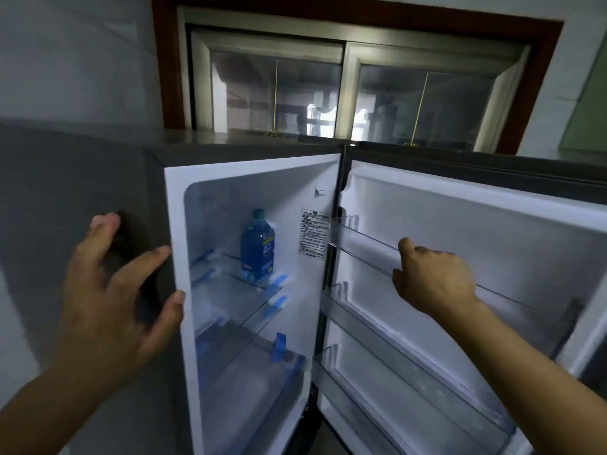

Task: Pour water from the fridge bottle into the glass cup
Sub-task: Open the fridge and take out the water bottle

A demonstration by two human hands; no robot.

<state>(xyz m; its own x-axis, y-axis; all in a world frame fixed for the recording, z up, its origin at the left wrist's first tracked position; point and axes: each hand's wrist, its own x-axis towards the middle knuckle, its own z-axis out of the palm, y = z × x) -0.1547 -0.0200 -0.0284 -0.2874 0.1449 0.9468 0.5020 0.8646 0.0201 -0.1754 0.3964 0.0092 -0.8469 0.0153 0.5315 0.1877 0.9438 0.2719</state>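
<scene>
Head view: bottle (257, 247) between grips (untouched); left grip (111, 290) spread, right grip (433, 280) curled, hold unclear.

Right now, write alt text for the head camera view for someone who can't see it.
A blue water bottle stands upright on a glass shelf inside an open fridge. The left hand rests spread on its front edge; the right hand curls on a door shelf rail.
</scene>
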